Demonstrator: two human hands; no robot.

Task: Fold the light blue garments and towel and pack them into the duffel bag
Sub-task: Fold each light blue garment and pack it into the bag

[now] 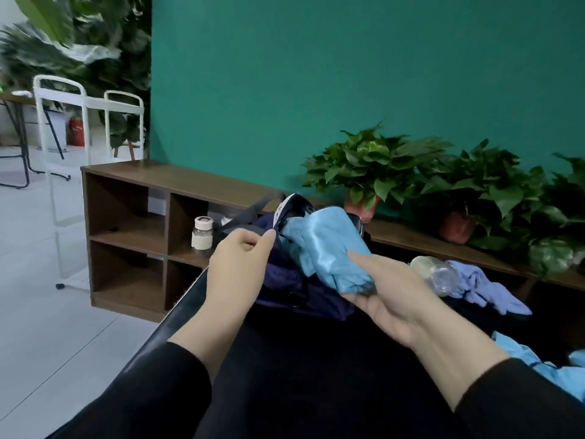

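A folded light blue garment (pixel 329 248) is being held at the mouth of the navy duffel bag (pixel 294 280), gripped from below by the right hand (pixel 384 291), thumb on top. The bag's edge is being pinched by the left hand (pixel 240 259). The bag is lying on a dark surface (pixel 285 359). A clear bottle (pixel 435 274), a lilac cloth (pixel 484 288) and another light blue garment (pixel 544 364) are lying to the right.

Folded garment (pixel 329 248) at duffel bag (pixel 285 280) mouth; bottle (pixel 435 274) right.
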